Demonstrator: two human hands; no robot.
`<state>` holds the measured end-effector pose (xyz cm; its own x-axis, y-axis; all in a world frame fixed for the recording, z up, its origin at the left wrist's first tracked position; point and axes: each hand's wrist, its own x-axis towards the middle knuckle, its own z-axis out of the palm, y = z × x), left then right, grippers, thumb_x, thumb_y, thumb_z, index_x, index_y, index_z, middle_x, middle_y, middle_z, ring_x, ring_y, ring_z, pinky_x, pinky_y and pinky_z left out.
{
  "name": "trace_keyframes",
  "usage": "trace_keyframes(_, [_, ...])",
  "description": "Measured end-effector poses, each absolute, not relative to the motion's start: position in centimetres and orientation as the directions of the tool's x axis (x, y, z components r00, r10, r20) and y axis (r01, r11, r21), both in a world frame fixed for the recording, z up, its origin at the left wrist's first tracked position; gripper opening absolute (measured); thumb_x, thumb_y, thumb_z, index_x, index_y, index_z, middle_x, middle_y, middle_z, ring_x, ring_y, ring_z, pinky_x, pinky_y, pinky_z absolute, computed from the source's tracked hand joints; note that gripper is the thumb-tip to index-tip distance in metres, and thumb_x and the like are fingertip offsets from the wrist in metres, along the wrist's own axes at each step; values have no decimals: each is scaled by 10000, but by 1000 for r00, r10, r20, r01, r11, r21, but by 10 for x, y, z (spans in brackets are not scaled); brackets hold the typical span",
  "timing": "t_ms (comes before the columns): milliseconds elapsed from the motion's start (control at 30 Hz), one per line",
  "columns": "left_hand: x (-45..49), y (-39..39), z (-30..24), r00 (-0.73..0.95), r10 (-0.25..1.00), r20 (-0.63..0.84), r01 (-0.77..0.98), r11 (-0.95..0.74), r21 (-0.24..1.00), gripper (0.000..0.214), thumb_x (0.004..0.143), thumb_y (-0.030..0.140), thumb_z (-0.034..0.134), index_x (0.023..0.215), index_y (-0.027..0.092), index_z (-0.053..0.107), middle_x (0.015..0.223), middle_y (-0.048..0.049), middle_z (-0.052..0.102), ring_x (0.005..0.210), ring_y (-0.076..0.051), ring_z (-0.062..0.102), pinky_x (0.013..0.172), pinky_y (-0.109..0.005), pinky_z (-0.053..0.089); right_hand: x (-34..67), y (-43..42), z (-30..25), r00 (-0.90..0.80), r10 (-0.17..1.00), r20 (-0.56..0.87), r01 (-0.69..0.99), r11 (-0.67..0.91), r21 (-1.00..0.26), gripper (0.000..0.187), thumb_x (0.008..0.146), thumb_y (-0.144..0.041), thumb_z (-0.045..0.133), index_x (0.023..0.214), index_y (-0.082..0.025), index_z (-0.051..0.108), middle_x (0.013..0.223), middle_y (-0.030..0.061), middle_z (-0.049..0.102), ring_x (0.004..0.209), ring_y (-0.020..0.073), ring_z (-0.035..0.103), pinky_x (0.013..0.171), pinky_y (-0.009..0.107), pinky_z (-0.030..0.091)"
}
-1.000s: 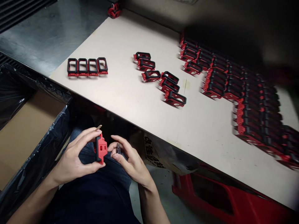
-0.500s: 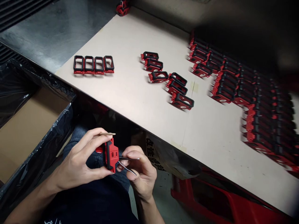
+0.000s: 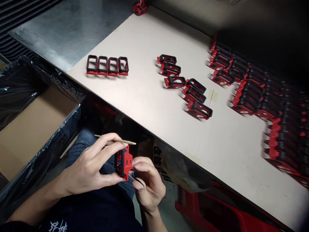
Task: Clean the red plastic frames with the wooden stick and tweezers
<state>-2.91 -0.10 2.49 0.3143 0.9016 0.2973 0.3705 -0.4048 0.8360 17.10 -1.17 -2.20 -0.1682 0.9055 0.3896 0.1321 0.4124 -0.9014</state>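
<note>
In the right hand (image 3: 148,183), tweezers (image 3: 136,180) are half-hidden.

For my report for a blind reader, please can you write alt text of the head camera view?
A person's left hand holds a red-and-black plastic frame and a thin wooden stick, while the right hand holds metal tweezers beside it. Rows of similar frames lie on a beige table; a plastic-lined cardboard box stands at left.
</note>
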Motion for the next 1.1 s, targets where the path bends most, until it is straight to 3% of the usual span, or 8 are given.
trace_keyframes(267, [-29, -1, 26, 315, 902, 293, 368, -401, 839, 512, 935, 111, 711, 1389, 196, 490, 1332, -154, 593, 1145, -267, 702, 945, -355, 644, 171, -11, -22, -180, 888, 424, 194, 455, -869, 224, 1071, -442, 536, 1127, -250, 636, 844, 63, 677, 751, 231, 694, 574, 336, 552])
trace_keyframes(633, [-28, 0, 23, 297, 910, 290, 355, -387, 851, 515, 911, 140, 757, 1363, 188, 515, 1317, -145, 597, 1133, -248, 701, 963, -332, 627, 163, -14, -26, -118, 904, 412, 162, 427, -890, 191, 1075, -418, 535, 1085, -251, 629, 840, 49, 655, 717, 210, 672, 552, 310, 538])
trace_keyframes(833, [-28, 0, 26, 306, 915, 264, 357, -367, 859, 539, 895, 111, 737, 1379, 182, 510, 1337, -147, 588, 1193, -252, 681, 1011, -330, 606, 156, -11, -36, 58, 964, 261, 6, 261, -965, 237, 1068, -497, 514, 1033, -272, 581, 845, 15, 570, 607, 144, 574, 503, 250, 506])
trace_keyframes(900, [-27, 1, 27, 303, 917, 259, 377, -365, 851, 537, 891, 93, 723, 1376, 184, 510, 1331, -147, 593, 1202, -256, 678, 1005, -333, 612, 161, -6, -41, 187, 954, 235, 57, 228, -972, 220, 1063, -485, 532, 1078, -269, 573, 929, 28, 575, 634, 134, 586, 585, 280, 569])
trace_keyframes(967, [-26, 1, 29, 300, 920, 254, 405, -364, 839, 533, 885, 84, 712, 1369, 186, 511, 1323, -147, 598, 1195, -260, 683, 983, -336, 626, 170, 0, -44, 245, 933, 266, 216, 215, -952, 188, 1030, -404, 620, 1141, -254, 596, 1050, 69, 610, 797, 175, 660, 716, 339, 616])
trace_keyframes(1033, [-25, 1, 29, 305, 921, 242, 426, -359, 831, 523, 878, 70, 691, 1358, 181, 513, 1316, -147, 601, 1188, -260, 687, 968, -330, 635, 179, 2, -44, 182, 939, 292, 335, 220, -916, 197, 997, -348, 673, 1155, -238, 630, 1099, 98, 640, 917, 216, 683, 761, 366, 625])
trace_keyframes(1100, [-23, 0, 30, 317, 920, 230, 427, -355, 832, 517, 875, 52, 660, 1355, 167, 510, 1319, -150, 598, 1200, -254, 683, 976, -316, 632, 185, 1, -41, 90, 950, 300, 335, 255, -907, 177, 1007, -351, 659, 1143, -238, 646, 1066, 97, 660, 894, 220, 687, 717, 353, 621])
